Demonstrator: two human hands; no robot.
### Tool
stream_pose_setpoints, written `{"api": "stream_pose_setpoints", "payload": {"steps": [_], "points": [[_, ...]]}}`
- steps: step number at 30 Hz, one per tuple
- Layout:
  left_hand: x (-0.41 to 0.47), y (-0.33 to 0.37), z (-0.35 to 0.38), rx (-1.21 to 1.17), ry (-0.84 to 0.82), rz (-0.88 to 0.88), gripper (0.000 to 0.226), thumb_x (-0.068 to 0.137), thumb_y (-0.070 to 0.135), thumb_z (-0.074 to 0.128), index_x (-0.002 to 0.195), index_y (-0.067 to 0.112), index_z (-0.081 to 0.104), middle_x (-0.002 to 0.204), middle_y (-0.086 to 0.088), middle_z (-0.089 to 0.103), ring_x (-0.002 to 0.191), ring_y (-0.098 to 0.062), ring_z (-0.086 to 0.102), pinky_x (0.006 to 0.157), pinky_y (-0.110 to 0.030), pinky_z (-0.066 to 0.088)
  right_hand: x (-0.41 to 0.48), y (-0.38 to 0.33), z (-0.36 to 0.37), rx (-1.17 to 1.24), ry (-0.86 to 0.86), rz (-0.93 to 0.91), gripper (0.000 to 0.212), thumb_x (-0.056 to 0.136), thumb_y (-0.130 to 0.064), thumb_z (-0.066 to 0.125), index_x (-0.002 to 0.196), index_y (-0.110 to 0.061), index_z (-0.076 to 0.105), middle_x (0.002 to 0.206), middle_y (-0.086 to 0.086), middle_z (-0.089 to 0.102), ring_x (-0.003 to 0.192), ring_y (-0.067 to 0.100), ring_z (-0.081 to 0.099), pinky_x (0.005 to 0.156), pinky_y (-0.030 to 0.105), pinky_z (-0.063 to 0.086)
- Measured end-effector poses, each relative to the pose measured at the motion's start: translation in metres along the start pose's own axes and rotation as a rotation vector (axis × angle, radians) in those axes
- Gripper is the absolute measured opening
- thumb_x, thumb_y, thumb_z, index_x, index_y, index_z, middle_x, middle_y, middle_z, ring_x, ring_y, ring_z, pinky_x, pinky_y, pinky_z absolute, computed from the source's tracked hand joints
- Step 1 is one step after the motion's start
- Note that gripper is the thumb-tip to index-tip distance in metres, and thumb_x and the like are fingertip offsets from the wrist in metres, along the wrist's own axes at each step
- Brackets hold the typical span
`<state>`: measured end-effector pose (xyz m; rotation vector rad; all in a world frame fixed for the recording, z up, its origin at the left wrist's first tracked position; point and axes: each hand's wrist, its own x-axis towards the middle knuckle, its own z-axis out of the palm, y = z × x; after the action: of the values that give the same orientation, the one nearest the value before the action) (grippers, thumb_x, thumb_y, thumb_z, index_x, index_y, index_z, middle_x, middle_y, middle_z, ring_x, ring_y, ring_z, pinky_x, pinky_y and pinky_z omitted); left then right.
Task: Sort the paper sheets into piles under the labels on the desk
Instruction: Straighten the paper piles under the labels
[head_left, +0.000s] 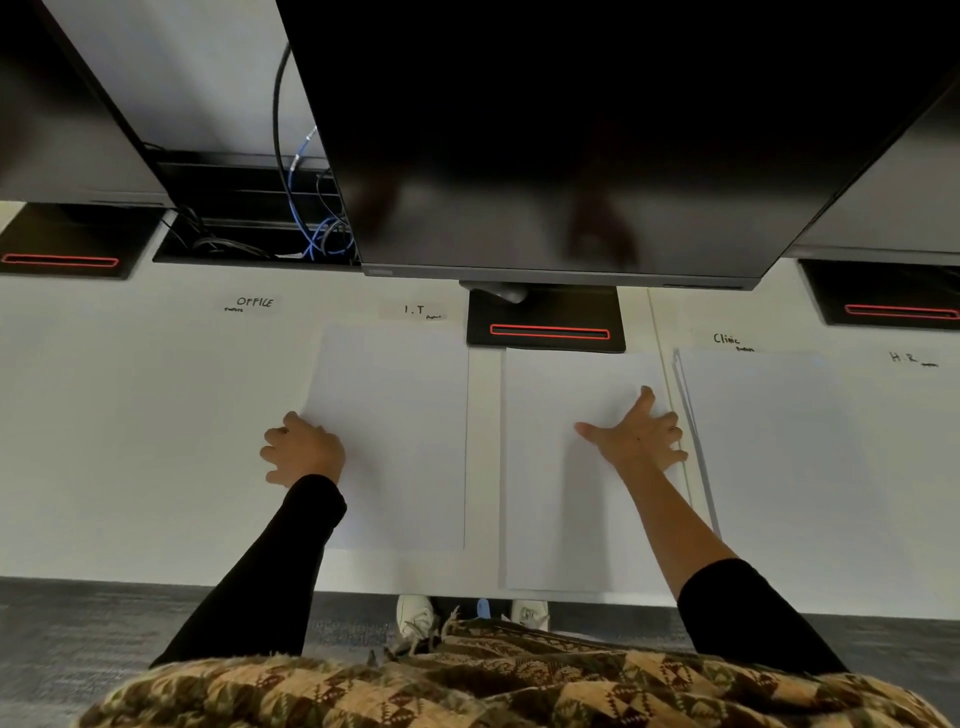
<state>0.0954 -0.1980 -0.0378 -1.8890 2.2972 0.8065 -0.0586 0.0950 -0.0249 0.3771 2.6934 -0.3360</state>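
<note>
Pressing flat with the splayed right hand (636, 434) on the middle sheet (550, 493), long axis running up-frame on the tabletop (130, 415), just left of the Clinic stack (769, 467) and nearest that hand; left hand (304, 449) curled round the left edge of the I.T sheet (395, 415), centre left.

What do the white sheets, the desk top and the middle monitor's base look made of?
The left sheet and middle sheet: thin matte white paper, lying flat with crisp edges. Desk: smooth white top, probably laminate; the look leaves it open. Monitor base: black with a faint sheen, likely plastic or painted metal, with a red outlined slot.
</note>
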Motion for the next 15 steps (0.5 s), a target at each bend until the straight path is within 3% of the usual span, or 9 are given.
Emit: {"api": "stream_pose_setpoints", "payload": {"steps": [3, 7, 11, 15], "points": [[-0.010, 0.012, 0.002, 0.001, 0.047, 0.033, 0.050, 0.094, 0.022, 0.045, 0.140, 0.008, 0.030, 0.145, -0.017, 0.027, 0.131, -0.037, 0.028, 0.105, -0.053, 0.025, -0.005, 0.000, 0.002, -0.044, 0.023, -0.024, 0.105, 0.070, -0.067, 0.062, 0.147, -0.024, 0.006, 0.153, 0.022, 0.013, 0.141, 0.041, 0.018, 0.110, 0.059, 0.023], [-0.032, 0.035, 0.012, 0.069, 0.075, 0.279, 0.055, 0.094, 0.026, 0.047, 0.143, 0.009, 0.027, 0.149, -0.016, 0.022, 0.134, -0.037, 0.025, 0.108, -0.053, 0.023, -0.006, 0.002, 0.001, -0.069, 0.033, -0.049, 0.104, 0.069, -0.069, 0.060, 0.146, -0.023, 0.008, 0.152, 0.022, 0.017, 0.140, 0.040, 0.021, 0.109, 0.059, 0.025], [-0.059, 0.063, 0.020, 0.069, 0.013, 0.419, 0.054, 0.095, 0.027, 0.045, 0.143, 0.010, 0.028, 0.149, -0.015, 0.021, 0.133, -0.034, 0.026, 0.107, -0.050, 0.028, -0.003, 0.003, -0.006, -0.042, 0.056, -0.037, 0.107, 0.066, -0.066, 0.067, 0.145, -0.023, 0.010, 0.150, 0.022, 0.020, 0.139, 0.041, 0.022, 0.108, 0.058, 0.027], [-0.088, 0.083, 0.032, 0.059, -0.087, 0.546, 0.054, 0.095, 0.026, 0.046, 0.144, 0.013, 0.027, 0.148, -0.013, 0.022, 0.133, -0.032, 0.027, 0.106, -0.048, 0.030, -0.001, 0.001, -0.013, -0.062, 0.144, -0.033, 0.102, 0.071, -0.051, 0.073, 0.145, -0.022, 0.009, 0.146, 0.023, 0.026, 0.135, 0.040, 0.030, 0.106, 0.056, 0.031]]}}
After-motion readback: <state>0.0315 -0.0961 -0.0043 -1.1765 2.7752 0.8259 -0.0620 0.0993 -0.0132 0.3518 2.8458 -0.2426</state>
